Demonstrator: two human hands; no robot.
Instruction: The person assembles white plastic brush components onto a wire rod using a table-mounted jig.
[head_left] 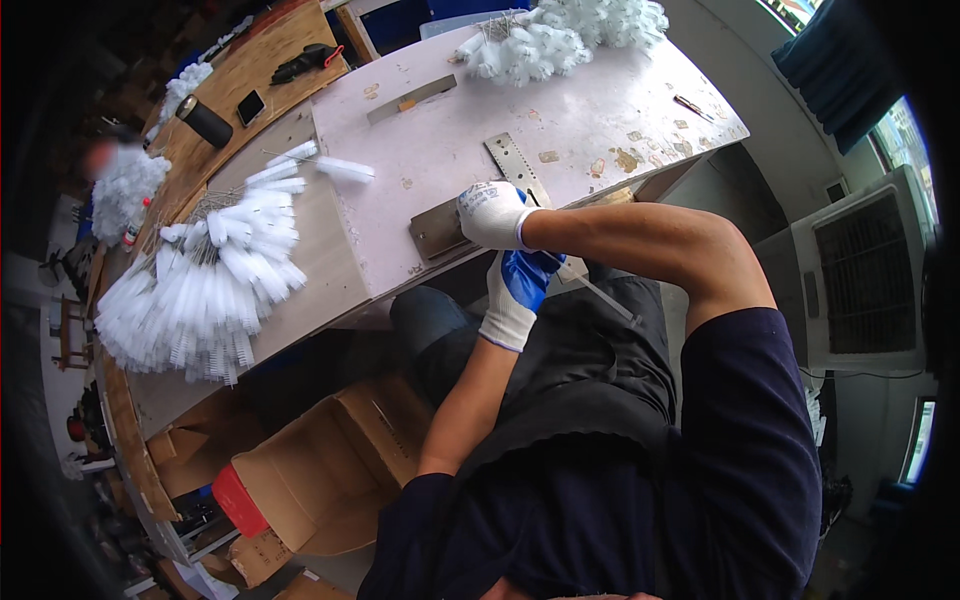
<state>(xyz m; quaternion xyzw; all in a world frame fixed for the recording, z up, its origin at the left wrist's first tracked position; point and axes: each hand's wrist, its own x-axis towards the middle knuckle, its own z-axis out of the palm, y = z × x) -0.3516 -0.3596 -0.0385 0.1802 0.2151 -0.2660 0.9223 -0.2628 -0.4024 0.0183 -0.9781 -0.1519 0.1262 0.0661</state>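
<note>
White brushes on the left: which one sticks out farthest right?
The brush at the upper right, its bristles on the pinkish tabletop; the other brushes end farther left.

No legible text. 1 patch of grey print [484, 196] on my right glove [490, 217], too small to read.

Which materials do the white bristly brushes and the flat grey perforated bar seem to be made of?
White bristly brushes: bristles probably plastic, slightly glossy, translucent at edges. Flat grey perforated bar: likely metal, satin finish, given its faint sheen.
</note>
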